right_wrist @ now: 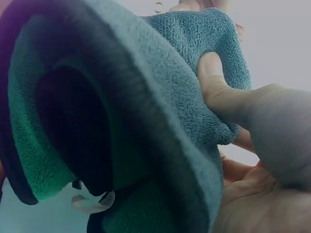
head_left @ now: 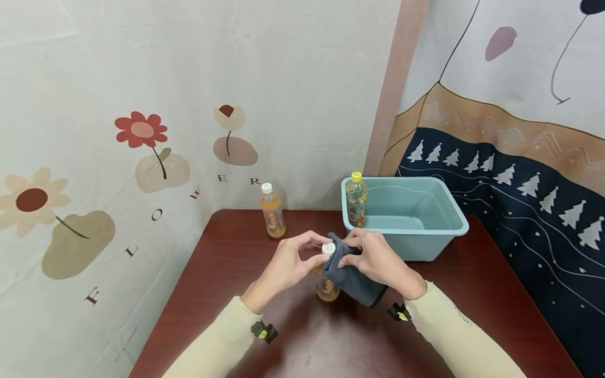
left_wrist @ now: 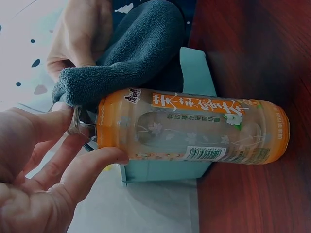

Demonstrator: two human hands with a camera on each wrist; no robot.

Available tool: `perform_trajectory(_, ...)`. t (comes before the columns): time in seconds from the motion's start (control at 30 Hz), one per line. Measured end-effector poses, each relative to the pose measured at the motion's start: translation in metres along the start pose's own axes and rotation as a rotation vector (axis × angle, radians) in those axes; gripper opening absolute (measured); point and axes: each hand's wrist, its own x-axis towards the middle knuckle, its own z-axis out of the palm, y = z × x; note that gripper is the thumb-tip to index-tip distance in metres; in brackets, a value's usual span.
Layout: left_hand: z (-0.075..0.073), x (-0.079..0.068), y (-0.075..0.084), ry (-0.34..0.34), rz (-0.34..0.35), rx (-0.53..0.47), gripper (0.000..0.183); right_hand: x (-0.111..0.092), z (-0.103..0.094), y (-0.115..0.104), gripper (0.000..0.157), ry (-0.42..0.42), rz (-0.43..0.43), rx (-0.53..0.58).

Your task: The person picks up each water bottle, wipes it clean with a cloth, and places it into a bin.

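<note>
My left hand (head_left: 289,262) holds an upright bottle (head_left: 327,290) by its neck, just under the white cap (head_left: 328,248). In the left wrist view the bottle (left_wrist: 194,127) has a clear body with an orange label, and the left thumb lies along its shoulder. My right hand (head_left: 375,257) pinches a dark grey-blue cloth (head_left: 356,282) against the side of the cap and neck. The right wrist view shows the right thumb (right_wrist: 216,85) pressing into the fluffy cloth (right_wrist: 184,63), whose folds hang down and hide much of the bottle.
A second orange-labelled bottle (head_left: 272,215) with a white cap stands at the back of the dark red table (head_left: 227,262). Behind my right hand sits a light blue bin (head_left: 406,245). A yellow-capped bottle (head_left: 356,202) stands inside its left end. Printed fabric (head_left: 307,79) hangs behind.
</note>
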Motion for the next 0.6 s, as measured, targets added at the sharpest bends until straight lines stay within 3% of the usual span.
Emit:
perform_trajectory(0.27,0.0006,0.0007,-0.0003,-0.01,0.002,0.005,0.034,-0.0023,-0.0004,0.0005,0.026,0.014,0.009,-0.016)
perform_trajectory(0.6,0.0005,0.0012,0.0033,0.029,0.09,0.067,0.034,-0.0075,-0.0022,0.0056,0.026,0.027,0.018,-0.035)
